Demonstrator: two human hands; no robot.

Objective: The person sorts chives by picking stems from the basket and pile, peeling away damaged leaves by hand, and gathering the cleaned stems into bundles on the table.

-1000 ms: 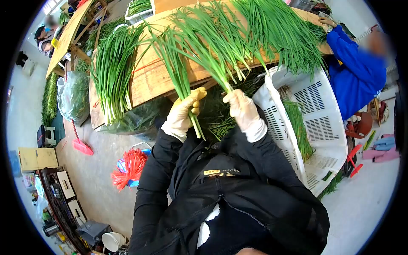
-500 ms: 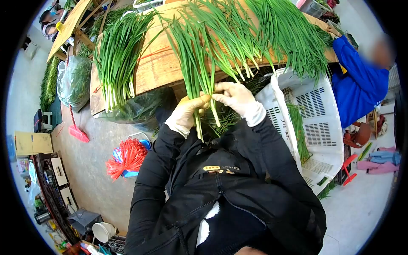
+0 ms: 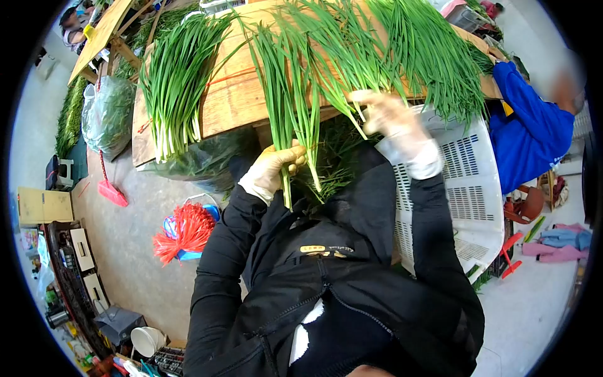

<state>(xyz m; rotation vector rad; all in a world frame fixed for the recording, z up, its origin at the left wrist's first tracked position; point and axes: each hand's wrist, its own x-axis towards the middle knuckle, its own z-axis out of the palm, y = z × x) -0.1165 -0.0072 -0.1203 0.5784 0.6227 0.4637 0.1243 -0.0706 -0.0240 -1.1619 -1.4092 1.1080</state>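
My gloved left hand [image 3: 279,164] is closed around the pale stem ends of a small bunch of garlic chives [image 3: 274,94], whose green leaves rest on the wooden table. My gloved right hand [image 3: 392,119], smeared by motion, is at the table edge beside the white stem ends of some loose chives [image 3: 348,63]. Its fingers are too blurred to show whether they grip any. A thick pile of chives [image 3: 433,69] hangs over the edge further right. To the left lies a large, neatly aligned bundle of chives [image 3: 179,88].
The wooden table [image 3: 232,100] spans the front. A white plastic crate [image 3: 465,163] leans by my right arm, near a person in a blue sleeve [image 3: 527,125]. Red strips [image 3: 185,229] top a blue bucket on the floor, with a pink dustpan [image 3: 113,193] and a stuffed plastic bag [image 3: 110,119] further left.
My right hand has left the bunch at my left hand and moved right and up toward the loose chives. My left hand keeps its hold, almost in place.
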